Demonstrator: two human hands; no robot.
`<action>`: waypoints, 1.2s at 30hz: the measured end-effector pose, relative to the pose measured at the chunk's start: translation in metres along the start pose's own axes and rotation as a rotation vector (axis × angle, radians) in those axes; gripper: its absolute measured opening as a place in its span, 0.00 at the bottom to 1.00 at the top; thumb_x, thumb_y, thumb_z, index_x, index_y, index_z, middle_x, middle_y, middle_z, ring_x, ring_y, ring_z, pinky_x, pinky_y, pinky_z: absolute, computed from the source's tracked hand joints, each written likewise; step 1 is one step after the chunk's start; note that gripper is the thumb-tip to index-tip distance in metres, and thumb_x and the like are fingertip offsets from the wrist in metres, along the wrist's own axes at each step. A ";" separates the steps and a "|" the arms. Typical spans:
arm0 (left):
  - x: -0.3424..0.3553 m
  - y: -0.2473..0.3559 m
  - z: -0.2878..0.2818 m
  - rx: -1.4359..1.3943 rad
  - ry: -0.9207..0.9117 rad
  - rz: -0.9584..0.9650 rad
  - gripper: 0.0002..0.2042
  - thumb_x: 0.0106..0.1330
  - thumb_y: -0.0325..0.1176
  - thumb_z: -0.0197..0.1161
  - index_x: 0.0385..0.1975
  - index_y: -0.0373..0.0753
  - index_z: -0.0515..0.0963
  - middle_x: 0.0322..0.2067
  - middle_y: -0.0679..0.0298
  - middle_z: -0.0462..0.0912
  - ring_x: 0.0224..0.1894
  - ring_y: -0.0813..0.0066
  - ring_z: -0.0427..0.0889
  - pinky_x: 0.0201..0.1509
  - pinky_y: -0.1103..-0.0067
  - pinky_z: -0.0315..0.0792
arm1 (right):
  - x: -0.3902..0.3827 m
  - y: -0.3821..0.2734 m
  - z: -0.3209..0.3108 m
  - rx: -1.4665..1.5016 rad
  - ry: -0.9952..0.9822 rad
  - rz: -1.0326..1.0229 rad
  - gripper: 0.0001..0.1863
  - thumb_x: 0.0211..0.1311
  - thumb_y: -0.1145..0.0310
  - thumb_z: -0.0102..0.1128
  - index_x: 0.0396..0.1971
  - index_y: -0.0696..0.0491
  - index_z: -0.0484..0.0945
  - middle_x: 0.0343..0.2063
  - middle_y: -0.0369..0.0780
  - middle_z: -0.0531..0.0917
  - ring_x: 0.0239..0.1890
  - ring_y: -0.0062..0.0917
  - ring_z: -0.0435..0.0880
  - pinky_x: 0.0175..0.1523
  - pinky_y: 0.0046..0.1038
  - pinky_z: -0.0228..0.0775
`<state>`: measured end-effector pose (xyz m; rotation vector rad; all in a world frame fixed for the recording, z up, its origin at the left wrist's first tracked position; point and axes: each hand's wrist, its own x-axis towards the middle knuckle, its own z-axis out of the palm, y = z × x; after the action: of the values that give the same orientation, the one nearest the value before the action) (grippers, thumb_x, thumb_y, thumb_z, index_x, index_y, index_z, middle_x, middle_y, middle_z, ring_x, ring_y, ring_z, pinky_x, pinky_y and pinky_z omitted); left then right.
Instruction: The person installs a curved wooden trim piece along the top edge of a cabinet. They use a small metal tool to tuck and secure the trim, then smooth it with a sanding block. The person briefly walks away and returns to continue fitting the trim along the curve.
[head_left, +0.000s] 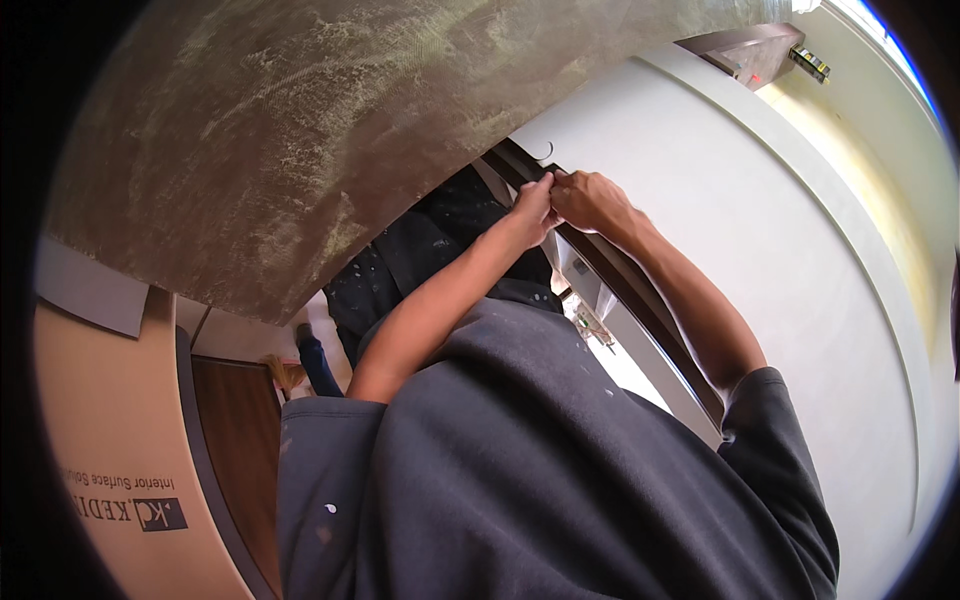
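Both my hands meet at a long dark brown strip (655, 305) that runs along the edge of a white panel (760, 210). My left hand (535, 208) has its fingers curled in and pressed together at the strip's edge. Touching it, my right hand (592, 198) is closed too, thumb and fingers pinched at the same spot. Whatever sits between the fingertips is hidden or too small to name. A thin dark curved strand (545, 152) sticks up against the white just beyond the hands.
A large mottled brown panel (330, 130) slants over the upper left. A tan printed board or box (120, 410) stands at the lower left, beside a dark wood surface (240, 440). A blue trouser leg (318, 362) shows behind. At far right, small items (810, 63) sit near a wall.
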<state>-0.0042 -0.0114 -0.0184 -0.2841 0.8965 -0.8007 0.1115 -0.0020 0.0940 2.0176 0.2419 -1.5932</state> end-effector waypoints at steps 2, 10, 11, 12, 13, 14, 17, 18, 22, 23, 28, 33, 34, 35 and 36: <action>0.001 0.004 -0.004 0.016 0.057 0.011 0.14 0.81 0.44 0.46 0.50 0.43 0.75 0.49 0.63 0.82 0.50 0.72 0.83 0.50 0.70 0.81 | 0.008 -0.006 0.004 -0.080 -0.008 -0.044 0.20 0.67 0.59 0.49 0.46 0.56 0.84 0.42 0.50 0.87 0.46 0.45 0.87 0.51 0.42 0.79; 0.012 0.016 -0.019 0.051 0.037 0.002 0.15 0.80 0.43 0.47 0.52 0.41 0.76 0.50 0.61 0.81 0.50 0.69 0.83 0.50 0.69 0.81 | 0.021 -0.014 0.005 0.042 -0.008 0.061 0.19 0.63 0.57 0.55 0.43 0.56 0.85 0.40 0.51 0.88 0.44 0.43 0.89 0.48 0.39 0.81; 0.012 0.016 -0.019 0.050 0.045 -0.001 0.15 0.80 0.43 0.47 0.52 0.41 0.76 0.50 0.61 0.81 0.50 0.69 0.83 0.49 0.69 0.81 | 0.021 -0.015 0.005 0.020 0.010 0.032 0.19 0.63 0.57 0.56 0.43 0.56 0.85 0.40 0.51 0.88 0.44 0.43 0.89 0.47 0.39 0.82; 0.012 0.016 -0.019 0.053 0.045 0.003 0.15 0.80 0.43 0.47 0.52 0.41 0.76 0.49 0.62 0.82 0.49 0.70 0.83 0.48 0.70 0.81 | 0.020 -0.015 0.004 0.023 0.001 0.048 0.19 0.62 0.57 0.58 0.42 0.56 0.85 0.40 0.50 0.88 0.44 0.43 0.89 0.47 0.38 0.82; 0.012 0.016 -0.019 0.042 0.046 0.004 0.16 0.80 0.43 0.47 0.51 0.40 0.76 0.48 0.62 0.82 0.48 0.71 0.83 0.47 0.71 0.82 | 0.021 -0.016 0.004 0.026 -0.008 0.061 0.18 0.62 0.58 0.59 0.42 0.56 0.86 0.40 0.50 0.88 0.43 0.42 0.89 0.47 0.38 0.82; 0.012 0.015 -0.019 0.024 0.034 0.013 0.16 0.80 0.43 0.47 0.51 0.40 0.76 0.47 0.62 0.82 0.48 0.72 0.84 0.46 0.72 0.82 | 0.021 -0.017 0.002 0.029 -0.015 0.074 0.18 0.61 0.58 0.60 0.41 0.56 0.86 0.39 0.50 0.88 0.43 0.42 0.89 0.47 0.38 0.82; 0.014 0.014 -0.020 0.017 -0.010 0.030 0.15 0.81 0.43 0.47 0.50 0.40 0.77 0.45 0.63 0.83 0.46 0.73 0.84 0.45 0.74 0.81 | 0.020 -0.017 -0.002 0.020 -0.060 0.071 0.17 0.59 0.59 0.63 0.40 0.57 0.86 0.39 0.49 0.88 0.43 0.42 0.89 0.47 0.38 0.82; 0.015 0.013 -0.020 0.021 0.003 0.036 0.16 0.81 0.43 0.47 0.50 0.39 0.77 0.45 0.63 0.83 0.45 0.73 0.84 0.45 0.74 0.81 | 0.019 -0.018 -0.002 0.015 -0.063 0.077 0.17 0.59 0.59 0.63 0.41 0.57 0.86 0.39 0.49 0.88 0.43 0.41 0.89 0.47 0.38 0.82; 0.020 0.012 -0.023 0.019 0.019 0.048 0.16 0.81 0.43 0.47 0.49 0.39 0.77 0.45 0.64 0.83 0.44 0.73 0.84 0.44 0.74 0.81 | 0.019 -0.017 -0.004 0.003 -0.054 0.077 0.17 0.58 0.60 0.64 0.41 0.56 0.86 0.39 0.49 0.88 0.43 0.41 0.89 0.46 0.37 0.82; 0.021 0.012 -0.023 0.012 0.014 0.032 0.16 0.81 0.43 0.47 0.49 0.39 0.77 0.44 0.64 0.83 0.45 0.73 0.84 0.44 0.74 0.80 | 0.019 -0.016 -0.004 0.002 -0.054 0.073 0.17 0.58 0.61 0.64 0.42 0.56 0.86 0.39 0.49 0.88 0.43 0.41 0.89 0.46 0.37 0.82; 0.022 0.015 -0.016 0.090 0.043 0.002 0.14 0.80 0.44 0.47 0.49 0.44 0.77 0.44 0.66 0.83 0.44 0.74 0.83 0.45 0.73 0.80 | 0.020 -0.010 -0.004 0.046 -0.056 0.066 0.19 0.65 0.59 0.55 0.46 0.56 0.85 0.42 0.49 0.88 0.46 0.42 0.88 0.49 0.39 0.80; 0.014 0.012 -0.008 0.112 0.117 0.004 0.14 0.80 0.45 0.47 0.49 0.47 0.77 0.45 0.68 0.82 0.45 0.74 0.83 0.45 0.73 0.80 | 0.011 -0.006 0.003 0.048 0.015 0.049 0.22 0.69 0.58 0.47 0.49 0.55 0.83 0.45 0.49 0.87 0.48 0.44 0.87 0.52 0.41 0.79; 0.012 0.011 -0.007 0.088 0.108 0.005 0.14 0.80 0.46 0.47 0.49 0.47 0.77 0.45 0.69 0.82 0.45 0.74 0.83 0.46 0.73 0.79 | 0.011 -0.007 0.005 0.034 0.014 0.050 0.22 0.69 0.58 0.47 0.50 0.55 0.83 0.45 0.50 0.87 0.48 0.44 0.87 0.52 0.41 0.79; 0.010 0.010 -0.007 0.063 0.100 0.014 0.14 0.80 0.46 0.47 0.49 0.47 0.77 0.46 0.69 0.82 0.46 0.74 0.82 0.46 0.73 0.79 | 0.012 -0.007 0.006 0.025 0.016 0.034 0.22 0.69 0.58 0.46 0.50 0.55 0.83 0.44 0.50 0.87 0.48 0.44 0.87 0.52 0.41 0.79; 0.009 0.009 -0.007 0.078 0.100 0.018 0.14 0.80 0.46 0.47 0.49 0.47 0.77 0.46 0.69 0.82 0.47 0.75 0.82 0.47 0.73 0.79 | 0.013 -0.007 0.006 0.013 0.021 0.028 0.22 0.69 0.58 0.46 0.50 0.55 0.83 0.44 0.50 0.87 0.48 0.45 0.87 0.52 0.41 0.79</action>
<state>-0.0022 -0.0109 -0.0325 -0.1684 0.9574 -0.8367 0.1071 -0.0021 0.0785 2.0397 0.2111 -1.5603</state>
